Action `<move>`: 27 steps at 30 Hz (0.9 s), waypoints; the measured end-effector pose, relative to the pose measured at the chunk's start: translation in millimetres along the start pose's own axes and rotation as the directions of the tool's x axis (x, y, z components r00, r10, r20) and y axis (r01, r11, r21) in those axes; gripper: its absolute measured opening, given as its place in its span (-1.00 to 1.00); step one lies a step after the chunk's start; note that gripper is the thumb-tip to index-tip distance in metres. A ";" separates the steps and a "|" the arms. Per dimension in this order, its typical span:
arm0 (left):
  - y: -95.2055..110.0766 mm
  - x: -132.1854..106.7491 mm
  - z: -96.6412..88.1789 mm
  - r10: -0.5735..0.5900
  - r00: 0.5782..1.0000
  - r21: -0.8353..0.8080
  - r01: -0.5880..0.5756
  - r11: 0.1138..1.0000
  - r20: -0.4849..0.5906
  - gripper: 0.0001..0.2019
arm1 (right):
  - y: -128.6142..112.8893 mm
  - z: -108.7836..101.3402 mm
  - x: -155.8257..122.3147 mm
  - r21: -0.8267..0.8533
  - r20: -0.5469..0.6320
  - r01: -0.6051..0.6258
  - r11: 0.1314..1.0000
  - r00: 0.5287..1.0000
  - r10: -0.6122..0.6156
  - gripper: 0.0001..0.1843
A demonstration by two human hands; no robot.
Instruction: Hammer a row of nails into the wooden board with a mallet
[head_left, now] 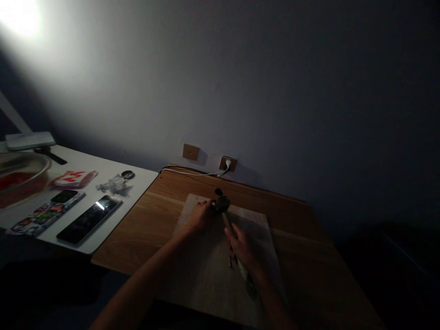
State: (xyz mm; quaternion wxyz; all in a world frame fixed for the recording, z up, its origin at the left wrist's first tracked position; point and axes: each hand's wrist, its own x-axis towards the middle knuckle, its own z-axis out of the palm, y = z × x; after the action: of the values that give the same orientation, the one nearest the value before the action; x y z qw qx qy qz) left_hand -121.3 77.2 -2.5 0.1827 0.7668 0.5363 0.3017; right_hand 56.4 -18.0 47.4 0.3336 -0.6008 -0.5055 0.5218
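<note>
A hammer with a dark head (222, 204) and a long pale handle lies slantwise above a wooden board (202, 275). Wrapped round the middle of that handle is my right hand (241, 247). My left hand (202, 214) rests near the board's far left corner, fingers closed right beside the hammer head. Whatever the left fingertips pinch is hidden in the dim light, and I cannot tell whether they touch the head. A small shiny metal piece (230, 261) shows on the board just left of the right hand.
The board lies on a brown wooden table (147, 224) against the wall. A white table (137, 170) adjoins on the left, bearing a phone (90, 220), a patterned case (44, 213), a red-and-white packet (74, 178), crumpled plastic (113, 184) and a clear bowl (44, 162). Cables (192, 171) run to a wall socket (233, 163).
</note>
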 end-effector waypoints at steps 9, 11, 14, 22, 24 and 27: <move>7.2 -1.2 -6.1 -0.071 0.997 -0.071 0.071 0.995 0.009 -0.58 | -5.9 -3.5 -5.7 0.026 -0.014 0.062 0.998 0.998 -0.062 -0.31; 5.0 -1.6 -4.1 -0.056 0.998 -0.061 0.057 0.997 0.006 -0.61 | -7.1 -1.7 -5.0 0.009 0.014 0.005 1.000 1.000 -0.005 -0.25; 0.6 -1.2 0.0 -0.039 0.999 -0.045 0.038 0.998 -0.015 -0.62 | -8.3 -4.5 -6.9 0.016 -0.005 -0.015 1.000 1.000 0.015 -0.26; 21.1 -15.8 -6.6 0.194 0.979 0.070 -0.189 0.979 -0.069 -0.64 | 16.0 -54.5 -40.3 0.025 -0.144 -0.011 1.000 0.989 0.015 -0.41; 37.3 -27.2 -10.3 0.434 0.899 0.117 -0.437 0.892 0.055 -0.68 | 31.7 -62.3 -48.9 0.009 -0.172 -0.051 0.999 0.984 0.052 -0.38; 59.9 -45.9 -12.0 0.733 0.631 0.109 -0.772 0.627 0.252 -0.75 | 50.5 -66.4 -59.7 0.043 -0.225 -0.117 0.992 0.967 0.124 -0.25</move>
State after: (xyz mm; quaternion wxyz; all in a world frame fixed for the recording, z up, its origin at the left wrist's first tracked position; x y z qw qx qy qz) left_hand -97.7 12.4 30.4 0.0072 0.9595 0.1741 0.2212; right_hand 136.8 -80.1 33.3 0.3656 -0.6811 -0.4188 0.4765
